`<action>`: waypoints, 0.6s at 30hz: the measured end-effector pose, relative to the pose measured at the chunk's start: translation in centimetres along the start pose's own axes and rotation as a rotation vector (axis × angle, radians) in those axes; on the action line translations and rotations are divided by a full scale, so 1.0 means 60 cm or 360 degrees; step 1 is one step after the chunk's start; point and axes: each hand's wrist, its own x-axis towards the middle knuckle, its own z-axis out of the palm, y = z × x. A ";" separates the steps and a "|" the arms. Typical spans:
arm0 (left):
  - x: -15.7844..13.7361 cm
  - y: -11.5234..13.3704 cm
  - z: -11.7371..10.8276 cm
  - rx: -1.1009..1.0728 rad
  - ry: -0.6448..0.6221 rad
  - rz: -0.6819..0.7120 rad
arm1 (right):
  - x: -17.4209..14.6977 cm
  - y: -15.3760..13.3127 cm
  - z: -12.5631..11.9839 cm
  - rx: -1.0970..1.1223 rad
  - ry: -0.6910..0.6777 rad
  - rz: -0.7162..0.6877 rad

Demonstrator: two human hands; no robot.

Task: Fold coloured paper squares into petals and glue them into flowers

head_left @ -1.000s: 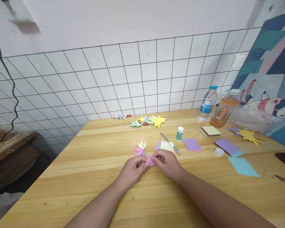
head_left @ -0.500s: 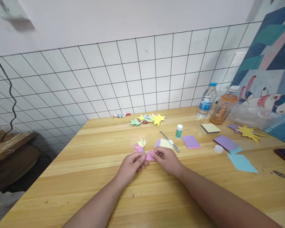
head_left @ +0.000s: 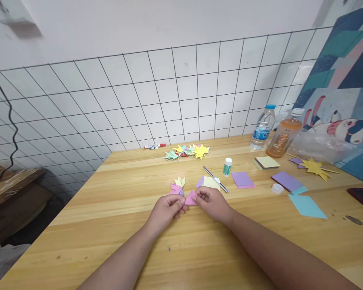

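A small folded piece of pink paper (head_left: pixel 190 198) is stretched between my two hands, just above the wooden table. My left hand (head_left: pixel 167 206) pinches its left corner between thumb and fingers. My right hand (head_left: pixel 212 202) grips the right side, thumb in front. Beyond my left fingers lie folded paper pieces, a pink one (head_left: pixel 176 188) and a pale yellow one (head_left: pixel 180 181). Right behind my right hand sits a pale yellow paper sheet (head_left: pixel 211 183) with purple beside it, and a utility knife (head_left: pixel 215 179) lies across it.
A glue stick (head_left: pixel 227 166) stands uncapped-looking or capped, I cannot tell, near purple paper (head_left: pixel 243 179). A white cap (head_left: pixel 277 188), blue paper (head_left: pixel 307 206) and two bottles (head_left: pixel 262 128) are on the right. Folded paper leaves (head_left: pixel 189 151) and markers (head_left: pixel 155 146) lie at the back.
The pink paper shows a slightly more pointed, triangular shape between my fingers. Both hands stay in nearly the same place, and the view has shifted a little.
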 end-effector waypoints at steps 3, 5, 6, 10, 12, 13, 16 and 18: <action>0.000 -0.001 0.000 -0.0003 -0.0012 0.0004 | -0.001 0.000 0.000 -0.0018 -0.0014 0.0011; -0.001 0.000 0.000 -0.0007 -0.0010 0.0026 | -0.001 0.002 0.002 -0.0042 -0.0030 0.0009; -0.002 0.001 0.000 -0.0005 -0.0008 0.0042 | 0.000 0.003 0.002 -0.0053 -0.0037 0.0007; -0.002 0.003 0.001 0.0040 0.0006 0.0093 | 0.001 0.005 0.004 -0.0078 -0.0030 0.0015; -0.002 0.003 0.002 0.0071 0.0019 0.0104 | 0.001 0.003 0.003 -0.0088 -0.0017 0.0026; -0.002 0.003 0.003 0.0081 0.0027 0.0110 | 0.001 0.003 0.002 -0.0092 -0.0014 0.0026; -0.003 0.005 0.005 0.0059 0.0058 0.0110 | 0.001 0.001 0.001 -0.0122 0.0005 0.0015; -0.006 0.009 0.006 0.0036 0.0050 0.0096 | 0.001 0.002 0.000 -0.0149 0.0025 0.0014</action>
